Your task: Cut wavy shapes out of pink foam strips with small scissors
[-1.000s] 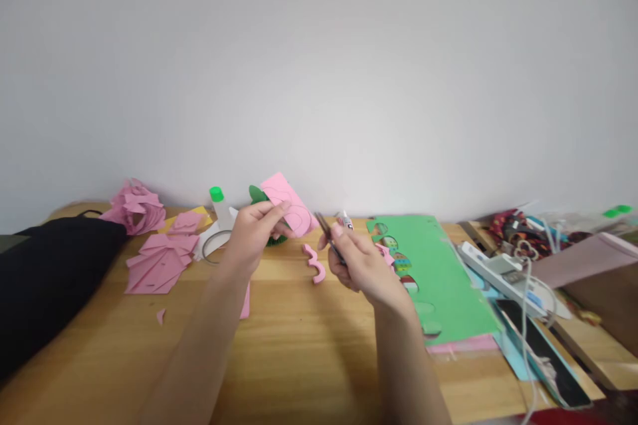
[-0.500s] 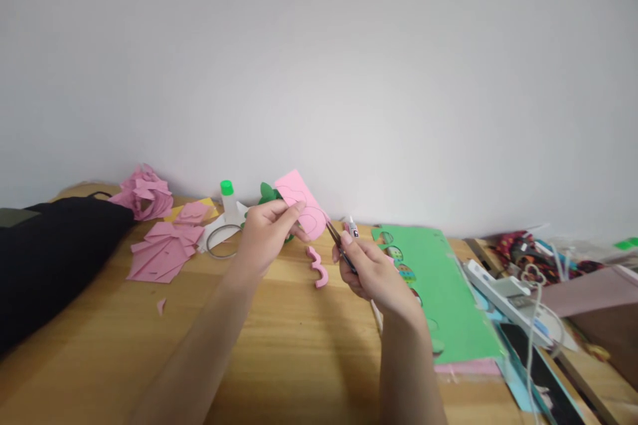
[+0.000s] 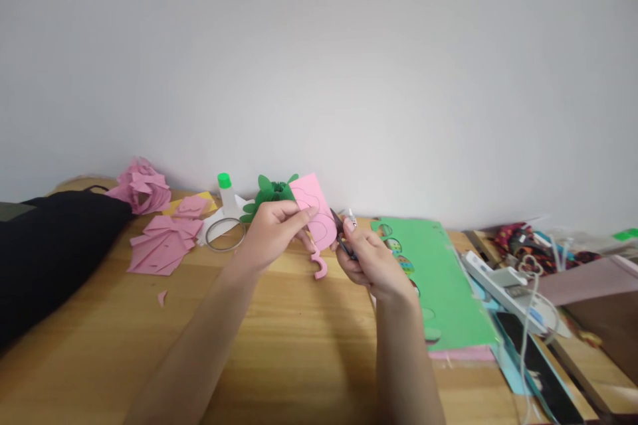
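My left hand (image 3: pixel 276 229) pinches a piece of pink paper (image 3: pixel 321 216) with curved outlines drawn on it, held above the table. In my right hand (image 3: pixel 369 255) is a pair of dark scissors (image 3: pixel 338 221), their blades at the paper's right edge. My right fingers wrap round the handles. Below the paper, a small pink wavy cutout (image 3: pixel 319 267) lies on the wood. Behind my left hand stands a green paper piece with rounded leaf shapes (image 3: pixel 264 194), partly hidden.
Left lie folded pink papers (image 3: pixel 164 244), crumpled pink paper (image 3: pixel 142 187), a glue stick (image 3: pixel 228 194), a tape roll (image 3: pixel 225 235) and a black bag (image 3: pixel 60 246). Right are a green sheet (image 3: pixel 448 285), a power strip (image 3: pixel 503 289) with cables and a phone (image 3: pixel 538 372). A wall rises behind.
The pink paper has shifted right and turned more upright in my left hand. The scissor blades have moved along its right edge and look spread wider.
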The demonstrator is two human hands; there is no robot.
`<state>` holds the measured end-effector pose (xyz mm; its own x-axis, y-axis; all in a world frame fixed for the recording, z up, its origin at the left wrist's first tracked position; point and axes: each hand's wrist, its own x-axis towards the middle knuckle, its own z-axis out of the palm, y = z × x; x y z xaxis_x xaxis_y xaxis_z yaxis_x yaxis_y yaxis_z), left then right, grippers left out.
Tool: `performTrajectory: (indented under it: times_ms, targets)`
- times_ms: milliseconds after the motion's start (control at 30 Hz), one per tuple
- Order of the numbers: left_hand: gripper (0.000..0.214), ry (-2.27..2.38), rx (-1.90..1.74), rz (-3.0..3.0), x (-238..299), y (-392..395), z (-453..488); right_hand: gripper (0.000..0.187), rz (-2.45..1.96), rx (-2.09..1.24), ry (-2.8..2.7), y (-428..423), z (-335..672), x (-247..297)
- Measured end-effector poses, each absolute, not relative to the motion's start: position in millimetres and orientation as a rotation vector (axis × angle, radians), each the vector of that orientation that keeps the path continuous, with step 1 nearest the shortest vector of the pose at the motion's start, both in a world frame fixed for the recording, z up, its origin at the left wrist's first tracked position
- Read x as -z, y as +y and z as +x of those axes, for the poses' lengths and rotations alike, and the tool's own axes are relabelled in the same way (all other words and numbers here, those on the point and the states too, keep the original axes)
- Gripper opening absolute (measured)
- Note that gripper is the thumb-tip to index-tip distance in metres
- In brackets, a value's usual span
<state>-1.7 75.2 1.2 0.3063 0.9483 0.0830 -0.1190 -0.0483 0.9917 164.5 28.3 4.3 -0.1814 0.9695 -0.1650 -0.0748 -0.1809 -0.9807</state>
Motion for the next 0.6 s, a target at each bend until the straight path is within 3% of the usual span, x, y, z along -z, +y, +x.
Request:
performTrajectory:
  times_ms: [600]
  targets:
    - [0.03,0.827,-1.097,1.334,-2.9,77.5,-3.7,0.058,-1.153,-1.503,-1.253,28.7,169.7,-1.0]
